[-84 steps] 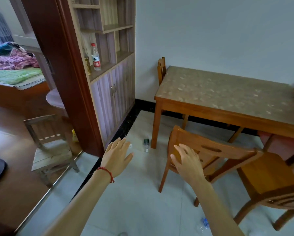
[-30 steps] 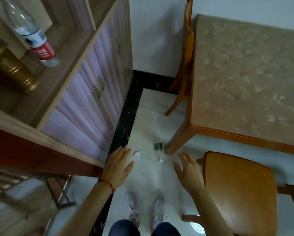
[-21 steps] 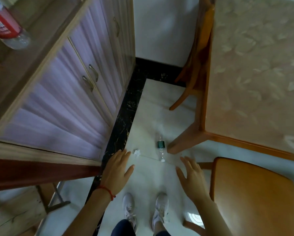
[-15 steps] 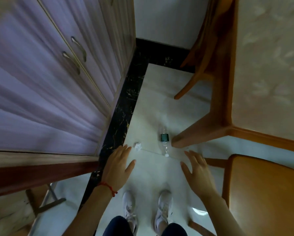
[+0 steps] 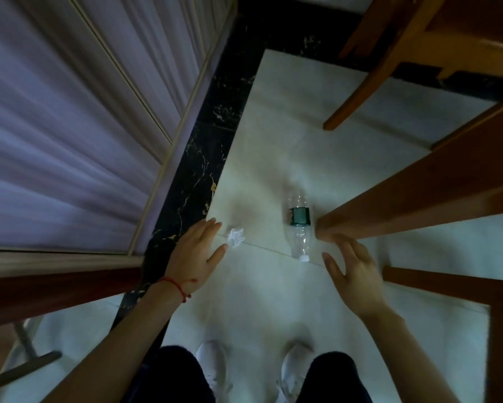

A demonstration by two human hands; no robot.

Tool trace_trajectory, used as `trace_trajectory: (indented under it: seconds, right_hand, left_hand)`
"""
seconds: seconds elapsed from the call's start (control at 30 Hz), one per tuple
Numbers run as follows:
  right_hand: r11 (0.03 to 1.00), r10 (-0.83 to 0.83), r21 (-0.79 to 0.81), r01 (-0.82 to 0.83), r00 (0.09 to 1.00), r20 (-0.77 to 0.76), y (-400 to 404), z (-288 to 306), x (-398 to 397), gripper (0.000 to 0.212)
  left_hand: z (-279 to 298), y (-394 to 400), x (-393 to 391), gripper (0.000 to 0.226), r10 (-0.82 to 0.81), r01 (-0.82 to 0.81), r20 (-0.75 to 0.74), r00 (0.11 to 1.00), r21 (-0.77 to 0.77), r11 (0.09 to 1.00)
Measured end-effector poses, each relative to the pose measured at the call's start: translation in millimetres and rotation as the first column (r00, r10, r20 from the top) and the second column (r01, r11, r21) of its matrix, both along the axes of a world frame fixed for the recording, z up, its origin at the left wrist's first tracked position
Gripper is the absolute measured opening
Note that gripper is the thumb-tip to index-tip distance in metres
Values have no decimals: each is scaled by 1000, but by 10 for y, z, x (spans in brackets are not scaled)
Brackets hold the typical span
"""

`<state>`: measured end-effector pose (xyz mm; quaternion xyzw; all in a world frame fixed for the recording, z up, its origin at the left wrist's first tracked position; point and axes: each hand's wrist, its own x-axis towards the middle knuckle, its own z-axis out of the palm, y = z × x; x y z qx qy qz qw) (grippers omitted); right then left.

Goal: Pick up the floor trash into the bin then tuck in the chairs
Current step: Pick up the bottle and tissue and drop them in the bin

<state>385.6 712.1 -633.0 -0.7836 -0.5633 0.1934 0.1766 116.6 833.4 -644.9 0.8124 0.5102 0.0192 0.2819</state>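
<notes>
A clear plastic bottle (image 5: pixel 299 228) lies on its side on the pale floor (image 5: pixel 273 301), white cap toward the person, dark green label around its middle, just beside the foot of a table leg (image 5: pixel 404 205) on its right. To its left, apart from it, a small wad of white paper (image 5: pixel 235 237) sits on the tile close to the black marble border (image 5: pixel 198 158) that runs along the base of the cabinet (image 5: pixel 70 126). The left hand (image 5: pixel 196 257), a red string at its wrist, hovers with fingers spread and empty, its fingertips just beside the paper. The right hand (image 5: pixel 353 274) is likewise spread wide and holds nothing, near the bottle's cap and just below the table leg's foot. Between the two hands the tile is bare, down to a pair of white shoes (image 5: pixel 215 370) at the bottom edge. Open floor continues beyond the bottle up to a chair leg (image 5: pixel 358 94) at the upper right. Another wooden rail (image 5: pixel 436 282) crosses close to the right hand's outer side, narrowing the room there.
</notes>
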Motion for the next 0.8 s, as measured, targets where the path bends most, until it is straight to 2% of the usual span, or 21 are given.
trace_trajectory:
  seconds: [0.13,0.4,0.57,0.67,0.8]
  right_hand:
    - [998,19,58,-22,999,50,102,-652,61,48]
    - [996,61,64,-68,993,97,244,-1785,286,51]
    - [994,39,97,-48,995,89,351,-2149,313,44]
    - [992,43,113,-49,998,54,397,-2272,297,49]
    - [992,49,112,-52,998,32,394,-2344,279,49]
  left_hand:
    - [-724,73,1,72,-44,44,-19,999,4,999]
    - [-1868,243,39,78,-4,7,54,999,-52,999]
    - [-2307,304,187,80,130,-110,140,982,-146,983]
    - [-2528,321,285,61,186,-157,125,975,-209,965]
    - [-2802,341,347,52,281,-242,138,950,-246,939]
